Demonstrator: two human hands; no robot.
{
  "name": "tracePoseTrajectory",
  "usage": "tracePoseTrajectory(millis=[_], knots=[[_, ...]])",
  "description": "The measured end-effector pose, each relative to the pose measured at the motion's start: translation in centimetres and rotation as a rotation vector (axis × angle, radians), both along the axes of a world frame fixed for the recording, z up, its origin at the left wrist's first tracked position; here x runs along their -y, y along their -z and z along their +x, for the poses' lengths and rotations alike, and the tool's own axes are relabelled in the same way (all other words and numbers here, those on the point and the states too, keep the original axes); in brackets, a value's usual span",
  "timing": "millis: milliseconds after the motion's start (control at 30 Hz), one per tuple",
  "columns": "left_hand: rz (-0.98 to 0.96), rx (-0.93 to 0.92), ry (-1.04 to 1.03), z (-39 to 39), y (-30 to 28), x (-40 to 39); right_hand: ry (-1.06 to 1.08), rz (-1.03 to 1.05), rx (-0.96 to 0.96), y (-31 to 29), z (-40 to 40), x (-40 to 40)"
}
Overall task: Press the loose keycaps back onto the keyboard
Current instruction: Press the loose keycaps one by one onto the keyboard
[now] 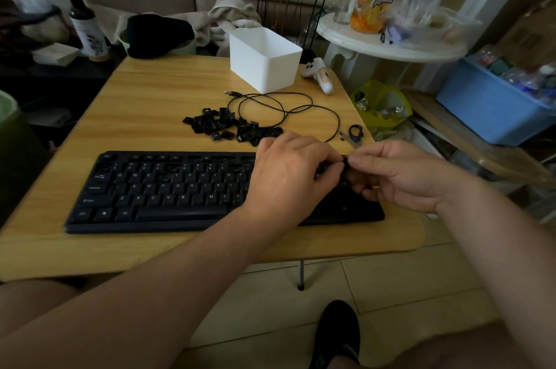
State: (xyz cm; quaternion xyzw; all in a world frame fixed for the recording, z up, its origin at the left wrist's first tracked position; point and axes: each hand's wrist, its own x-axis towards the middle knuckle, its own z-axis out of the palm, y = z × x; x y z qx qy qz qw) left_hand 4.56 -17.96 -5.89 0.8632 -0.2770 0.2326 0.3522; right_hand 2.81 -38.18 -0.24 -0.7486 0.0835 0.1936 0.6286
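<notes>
On the wooden table [156, 88], head view: black keyboard [156, 188] lay along the near edge, its right end close to the table's rounded 3 o'clock corner. Both hands met over the kbd's right part. Left hand [288, 176] had fingers curled down onto the keys; right hand [400, 176] pinched a small black keycap [346, 161] betw thumb and forefinger. Pile of loose keycaps [231, 127] sat just beyond the kbd at 12 o'clock, touching a looped black cable [285, 109]. White bin [264, 58] stood farther back; key puller [354, 134] lay at 2 o'clock near the edge. Bare wood lay open at 10 o'clock.
</notes>
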Motion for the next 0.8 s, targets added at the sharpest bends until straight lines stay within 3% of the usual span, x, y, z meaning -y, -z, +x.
tracePoseTrajectory(millis=[100,233,367,533,667,800], knots=[[-0.021,-0.059,-0.028,0.2,0.0,0.0,0.045,0.002,0.186,0.1,-0.2,-0.2],[-0.111,-0.191,-0.019,0.1,-0.1,0.0,0.041,-0.162,0.432,0.3,-0.5,-0.7],[-0.256,-0.337,0.039,0.1,-0.3,0.2,0.023,-0.255,0.558,0.1,-0.8,-1.0],[-0.289,-0.368,0.086,-0.1,-0.3,0.4,0.012,-0.387,0.650,-0.3,-1.0,-0.9],[-0.176,-0.386,0.131,0.1,0.1,0.3,-0.072,-0.462,0.626,-0.3,-0.7,0.3],[0.095,-0.311,0.060,0.3,0.4,-0.2,-0.166,-0.781,0.566,0.1,0.5,3.3]])
